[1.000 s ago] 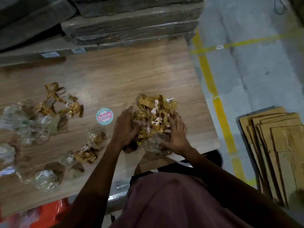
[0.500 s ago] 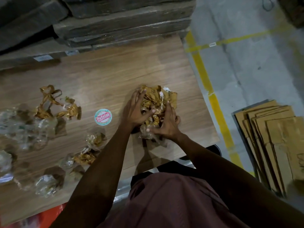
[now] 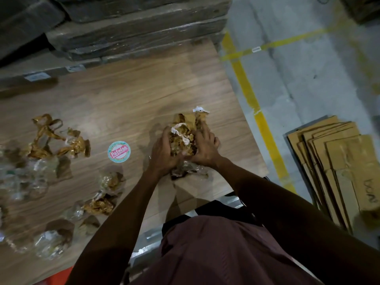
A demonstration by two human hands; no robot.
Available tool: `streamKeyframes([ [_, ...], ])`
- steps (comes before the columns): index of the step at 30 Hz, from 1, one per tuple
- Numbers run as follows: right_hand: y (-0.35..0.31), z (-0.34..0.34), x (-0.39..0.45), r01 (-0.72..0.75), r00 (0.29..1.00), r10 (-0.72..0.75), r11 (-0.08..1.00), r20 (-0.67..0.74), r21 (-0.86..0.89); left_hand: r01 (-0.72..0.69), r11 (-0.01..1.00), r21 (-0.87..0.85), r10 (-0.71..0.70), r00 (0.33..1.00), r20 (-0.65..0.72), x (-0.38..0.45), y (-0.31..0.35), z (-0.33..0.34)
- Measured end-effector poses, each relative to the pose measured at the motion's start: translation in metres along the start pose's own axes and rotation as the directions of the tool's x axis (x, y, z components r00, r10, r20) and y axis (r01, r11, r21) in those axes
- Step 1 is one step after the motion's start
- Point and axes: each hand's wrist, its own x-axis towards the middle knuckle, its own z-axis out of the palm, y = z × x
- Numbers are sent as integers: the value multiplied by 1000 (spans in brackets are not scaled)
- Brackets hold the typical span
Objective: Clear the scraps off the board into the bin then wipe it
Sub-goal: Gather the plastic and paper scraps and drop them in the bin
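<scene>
Both hands (image 3: 185, 153) clamped round scrap wad (image 3: 185, 132) — crumpled brown tape w/ clear film — on board (image 3: 144, 95).

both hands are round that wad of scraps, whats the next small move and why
Probably lift the wad clear of the board and carry it off to a bin, which is not in view. The left hand and right hand already grip it from both sides, bunched tight near the board's right end. Other scraps still lie to the left for later trips.
</scene>
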Motion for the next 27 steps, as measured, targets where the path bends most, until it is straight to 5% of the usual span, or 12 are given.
streamKeyframes([
  [7,-5,-22,4,-25,999,22,989,24,148,-134,964,230,85,974,209,-7,10,-4],
  [13,-9,-33,26,21,997,-11,989,72,-146,42,987,157,-73,978,196,2,26,-1],
  [20,-5,-41,42,77,996,-66,980,62,-186,10,980,197,-48,981,187,23,36,-8],
  [23,-7,-44,44,95,992,-83,987,94,-129,21,989,146,-43,987,153,23,35,-6],
  [27,-6,-36,27,33,996,-45,988,73,151,89,994,63,-90,996,13,7,37,2],
])
